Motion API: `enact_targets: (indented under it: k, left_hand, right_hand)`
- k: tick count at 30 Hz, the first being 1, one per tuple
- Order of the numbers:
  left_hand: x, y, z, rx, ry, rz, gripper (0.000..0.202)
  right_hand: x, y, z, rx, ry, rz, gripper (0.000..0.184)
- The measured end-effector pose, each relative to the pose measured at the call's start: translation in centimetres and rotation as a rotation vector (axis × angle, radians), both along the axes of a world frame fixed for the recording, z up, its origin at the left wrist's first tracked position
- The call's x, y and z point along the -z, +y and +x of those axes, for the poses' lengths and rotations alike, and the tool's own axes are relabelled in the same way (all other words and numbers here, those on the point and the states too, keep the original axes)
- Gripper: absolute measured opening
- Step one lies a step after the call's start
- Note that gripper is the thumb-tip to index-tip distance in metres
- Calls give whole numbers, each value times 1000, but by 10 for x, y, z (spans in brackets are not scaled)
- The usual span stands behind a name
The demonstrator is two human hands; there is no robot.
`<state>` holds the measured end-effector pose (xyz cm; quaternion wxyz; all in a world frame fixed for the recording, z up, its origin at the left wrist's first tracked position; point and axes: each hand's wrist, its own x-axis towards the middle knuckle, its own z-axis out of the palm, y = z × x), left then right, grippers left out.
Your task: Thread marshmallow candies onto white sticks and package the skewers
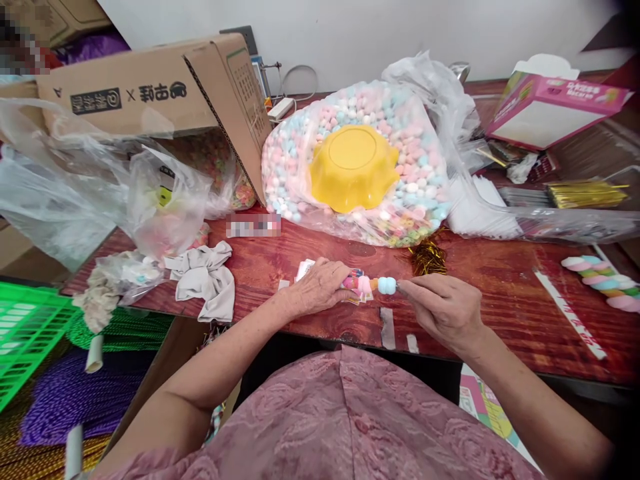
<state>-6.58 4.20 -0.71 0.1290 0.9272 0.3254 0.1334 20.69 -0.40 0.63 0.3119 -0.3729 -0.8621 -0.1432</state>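
Table (490, 267): red-brown, wood-grained.
Bag (290, 160): clear plastic, full of pastel puffs, surrounding the bowl.
Bowl (356, 167): yellow, scalloped, upturned; landmark.
Right hand (445, 308): person's side of the bowl, rightward; thumb and fingertips pinched at the blue end, exact grip unclear to me.
Left hand (323, 283): person's side, leftward; fingers curled around the pink end.
Row of soft-looking pink, orange and blue sweets (366, 285): between hands, person's side of the bowl. Risk, I judge: hard squeezing dents pieces; crooked pulling parts them.
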Motion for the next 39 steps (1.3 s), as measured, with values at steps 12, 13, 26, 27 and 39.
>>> enact_targets:
  k: [12,13,26,27,39]
  left_hand:
    - [-14,-6,11,129,-77,-347,31]
    - [-13,-7,13,99,-100,-378,29]
    - [-12,-21,25,-36,-12,-372,31]
    - [-14,-23,27,-30,-7,-394,36]
    - [-47,-10,13,-44,237,-210,88]
  right_hand:
    - [-28,14,8,-186,-189,126,18]
    - [-28,12,5,-177,-193,128,17]
    - [-30,-6,-15,-73,-322,-127,19]
    - [-29,-7,-16,-87,-326,-130,19]
    - [-11,-17,-3,14,-119,-146,19]
